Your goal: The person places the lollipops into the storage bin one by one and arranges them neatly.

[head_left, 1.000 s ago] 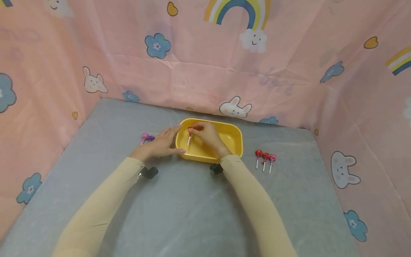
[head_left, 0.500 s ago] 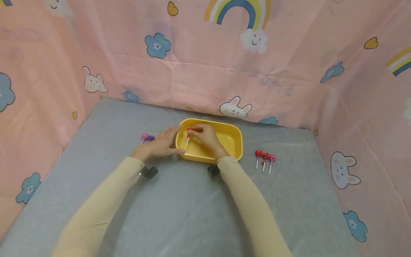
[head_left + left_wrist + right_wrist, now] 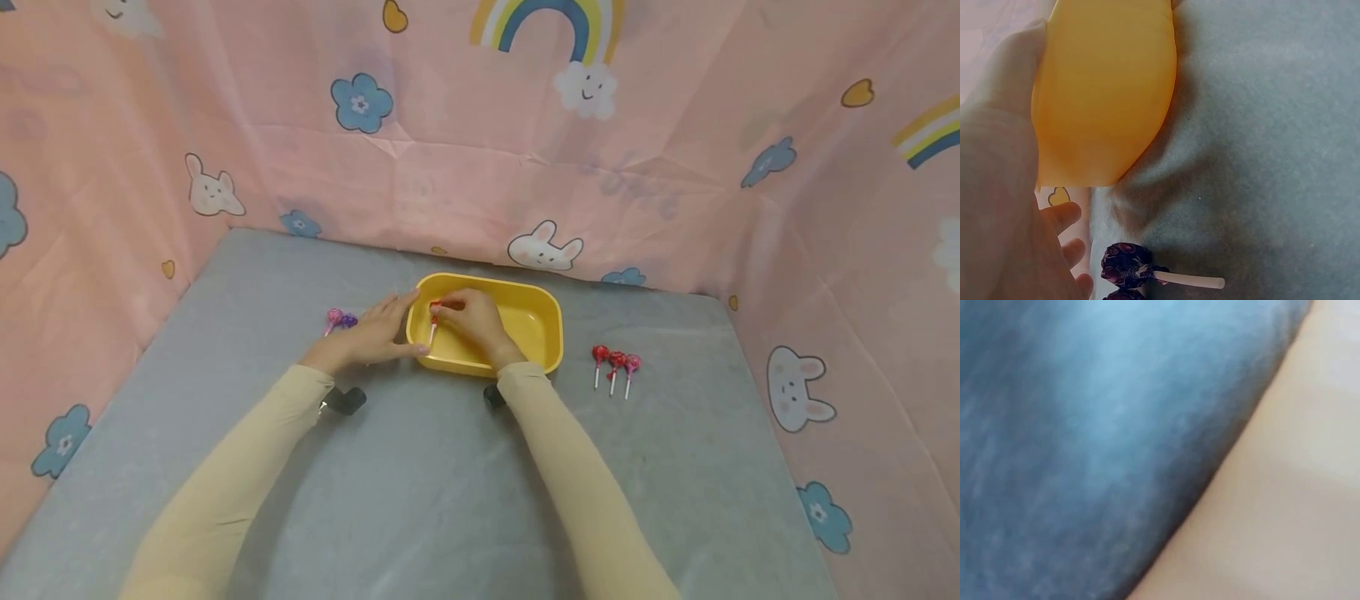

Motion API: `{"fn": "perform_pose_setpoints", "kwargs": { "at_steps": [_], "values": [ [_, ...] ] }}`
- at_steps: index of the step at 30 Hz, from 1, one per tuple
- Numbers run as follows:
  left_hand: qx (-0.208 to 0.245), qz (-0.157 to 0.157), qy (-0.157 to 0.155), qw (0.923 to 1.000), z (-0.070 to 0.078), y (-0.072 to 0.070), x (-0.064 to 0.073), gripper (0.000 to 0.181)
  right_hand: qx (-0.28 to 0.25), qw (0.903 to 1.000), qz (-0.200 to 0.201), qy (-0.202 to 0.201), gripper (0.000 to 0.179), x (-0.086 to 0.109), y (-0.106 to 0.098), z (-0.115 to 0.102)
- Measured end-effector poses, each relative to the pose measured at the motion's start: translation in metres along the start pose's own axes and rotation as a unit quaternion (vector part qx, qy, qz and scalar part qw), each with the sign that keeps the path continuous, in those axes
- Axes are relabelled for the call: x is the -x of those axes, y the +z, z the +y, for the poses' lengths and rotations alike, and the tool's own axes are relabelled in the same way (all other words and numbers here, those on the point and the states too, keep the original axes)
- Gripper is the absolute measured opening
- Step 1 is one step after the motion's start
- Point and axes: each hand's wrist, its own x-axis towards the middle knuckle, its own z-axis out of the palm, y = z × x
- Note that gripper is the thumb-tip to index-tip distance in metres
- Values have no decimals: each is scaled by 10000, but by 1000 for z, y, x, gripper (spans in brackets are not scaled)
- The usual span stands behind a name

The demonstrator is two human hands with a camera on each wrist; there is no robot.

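Curtain: here's the pink cloth [image 3: 450, 179], rising beyond both hands, dotted with rabbits, flowers and rainbows.
Table: grey cover [image 3: 420, 500] below both hands, and it reaches well out past them on either side.
Sleeves: two cream ones, left [image 3: 225, 483] and right [image 3: 585, 483], each running up to its hand.
Box: the yellow box [image 3: 536, 321] sits right of the left hand and under the right.
Left hand: [image 3: 366, 335] fingers straight and spread, thumb and fingertips meeting the box's left end!
Right hand: [image 3: 480, 322] over the box, thumb and finger pinching a lollipop.
Wrist gear: a black piece at the left wrist [image 3: 346, 401], another at the right [image 3: 491, 397].
Lollipop trio: two red and one pink [image 3: 617, 360], side by side, well right of the right hand.
Lollipop pair: pink [image 3: 333, 317] and purple [image 3: 348, 320], just left of the left hand.
Held lollipop: red [image 3: 433, 320], between the hands at the box's left end, stick towards the person; whether it touches the bottom, I can't tell.
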Motion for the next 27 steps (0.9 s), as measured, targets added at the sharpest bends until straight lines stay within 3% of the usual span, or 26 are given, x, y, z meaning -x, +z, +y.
{"fn": "perform_pose_setpoints", "kwargs": {
  "at_steps": [15,27],
  "values": [
    [-83,-62,-62,9999,1,0,-2,107,1023,9935,-248,-441,32,-1,2,-2],
    [-24,-34,-58,10000,2,0,1,107,1370,9887,-271,-544,34,-1,4,-3]
  ]
}}
